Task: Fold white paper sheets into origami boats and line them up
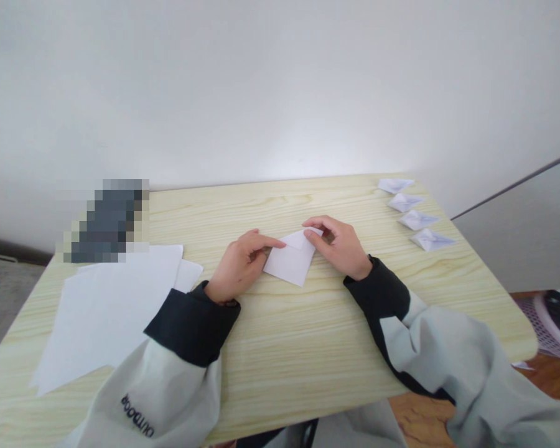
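A small folded sheet of white paper (293, 264) lies at the middle of the wooden table, tilted with one corner toward me. My left hand (240, 264) is at its left side, the index finger stretched over the top fold and the thumb tucked by the left corner. At the upper right corner, my right hand (338, 244) pinches the paper between thumb and fingers. The underside of the paper is hidden.
Several folded paper boats (432, 239) stand in a column at the table's right edge. White sheets (116, 311) lie in a stack at the left, below a blurred dark object (107, 221). A pink basket (548, 326) sits on the floor at right.
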### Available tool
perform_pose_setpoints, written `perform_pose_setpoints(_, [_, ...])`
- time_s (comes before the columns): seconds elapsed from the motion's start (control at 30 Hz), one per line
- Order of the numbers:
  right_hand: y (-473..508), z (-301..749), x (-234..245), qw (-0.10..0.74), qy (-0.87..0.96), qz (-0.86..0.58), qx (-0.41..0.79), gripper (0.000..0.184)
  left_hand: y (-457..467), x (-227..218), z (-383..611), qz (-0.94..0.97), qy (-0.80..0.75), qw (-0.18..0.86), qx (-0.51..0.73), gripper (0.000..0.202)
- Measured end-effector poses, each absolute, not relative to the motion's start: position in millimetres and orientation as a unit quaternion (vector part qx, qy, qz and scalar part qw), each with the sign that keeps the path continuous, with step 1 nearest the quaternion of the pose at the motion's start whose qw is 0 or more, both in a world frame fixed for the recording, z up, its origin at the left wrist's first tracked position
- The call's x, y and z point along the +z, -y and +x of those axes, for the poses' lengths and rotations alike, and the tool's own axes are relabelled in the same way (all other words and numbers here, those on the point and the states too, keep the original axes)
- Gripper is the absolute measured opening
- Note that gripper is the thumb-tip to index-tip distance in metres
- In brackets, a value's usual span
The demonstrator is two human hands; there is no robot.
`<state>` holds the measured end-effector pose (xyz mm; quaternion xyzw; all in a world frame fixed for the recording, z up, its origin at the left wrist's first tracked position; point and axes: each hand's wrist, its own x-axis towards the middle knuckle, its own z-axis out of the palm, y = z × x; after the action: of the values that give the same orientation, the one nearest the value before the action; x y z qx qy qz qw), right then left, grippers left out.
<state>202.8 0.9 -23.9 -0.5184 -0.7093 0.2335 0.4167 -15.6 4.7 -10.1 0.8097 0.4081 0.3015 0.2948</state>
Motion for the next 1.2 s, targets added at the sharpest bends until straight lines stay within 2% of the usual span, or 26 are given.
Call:
perform_pose_setpoints(0.17, [-1.7, 203.7, -25.9, 0.405, 0.729, -0.509, 0.213, 0.02, -4.6, -11.6, -16.1, 0.815, -0.406, 0.286, 0.298, 0.021])
perform_pose_setpoints(0.47, [-2.0, 203.2, -25.2, 0.387, 0.738, -0.509, 0.216, 0.02, -6.9, -15.2, -17.0, 0.831, -0.371, 0.272, 0.312, 0.017])
perform_pose_setpoints(0.7, [-0.5, 203.2, -24.4, 0.397, 0.775, -0.474, 0.128, 0.026, -5.7, -17.3, -18.9, 0.834, -0.412, 0.18, 0.321, 0.02])
perform_pose_setpoints(0.83, [2.7, 203.0, -21.1, 0.36, 0.808, -0.444, 0.138, 0.022, -5.5, -18.3, -20.7, 0.825, -0.444, 0.145, 0.318, 0.021])
perform_pose_setpoints(1.0, [4.0, 202.4, -19.2, 0.316, 0.852, -0.393, 0.139, 0.032, -4.9, -18.7, -20.4, 0.821, -0.463, 0.104, 0.317, 0.02])
perform_pose_setpoints(1.13, [3.7, 202.2, -20.6, 0.307, 0.861, -0.392, 0.104, 0.013, -3.9, -19.7, -19.3, 0.833, -0.448, 0.09, 0.313, 0.02])
perform_pose_setpoints(1.2, [3.2, 202.8, -22.0, 0.315, 0.842, -0.431, 0.076, 0.012, -3.2, -20.0, -18.9, 0.85, -0.43, 0.084, 0.294, 0.022])
